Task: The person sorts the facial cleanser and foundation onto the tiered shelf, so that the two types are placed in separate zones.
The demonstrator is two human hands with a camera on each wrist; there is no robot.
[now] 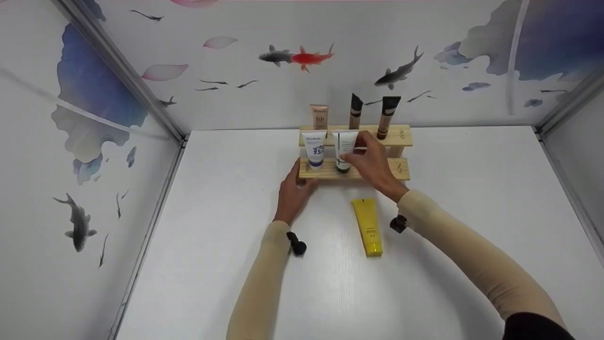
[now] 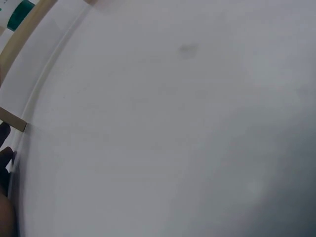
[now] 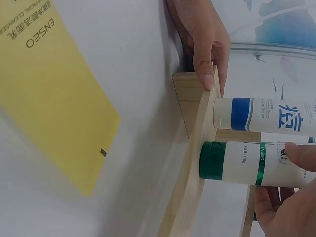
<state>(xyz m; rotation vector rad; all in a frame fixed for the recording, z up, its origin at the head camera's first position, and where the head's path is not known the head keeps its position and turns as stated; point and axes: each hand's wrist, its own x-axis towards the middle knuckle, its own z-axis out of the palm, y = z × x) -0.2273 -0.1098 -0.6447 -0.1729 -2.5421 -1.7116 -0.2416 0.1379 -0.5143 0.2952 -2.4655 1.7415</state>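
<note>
A white tube with a dark green cap (image 1: 345, 141) stands cap-down on the lower board of a two-tier wooden rack (image 1: 401, 174). My right hand (image 1: 375, 160) holds it from the right, thumb across its front and fingers behind. At the rack's left end, my left hand (image 1: 293, 196) grips the lower board, its thumb (image 3: 207, 79) on the front edge in the right wrist view. Just left of the green-capped tube is a white tube with a blue band (image 1: 315, 148). The left wrist view shows mostly bare tabletop, with dark fingertips (image 2: 5, 155) at its left edge.
On the upper tier stand a beige BB tube (image 1: 320, 115) and two black-and-tan tubes, one leaning (image 1: 356, 111) and one at the right (image 1: 388, 115). A yellow tube (image 1: 368, 226) lies on the white table (image 1: 212, 264) in front. A patterned wall (image 1: 236, 104) rises behind the rack.
</note>
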